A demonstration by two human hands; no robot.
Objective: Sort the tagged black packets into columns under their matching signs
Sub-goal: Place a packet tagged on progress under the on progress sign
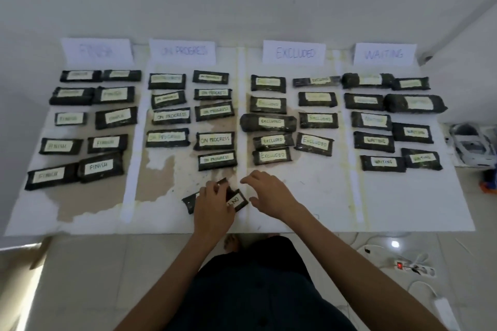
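Left hand is down at the near edge of the desk, grip clamped on a black packet with its tag upside down, at the foot of the column under the ON PROGRESS sign. Right hand hovers just beside it, grip apart, holding nothing.

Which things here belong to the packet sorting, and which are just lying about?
Job: signs FINISH, ON PROGRESS, EXCLUDED, WAITING; sorted black packets; unsorted packet gripped by left hand; right hand beside it.
Lying about: power strip on floor; white adapter; white moulded object at far right.
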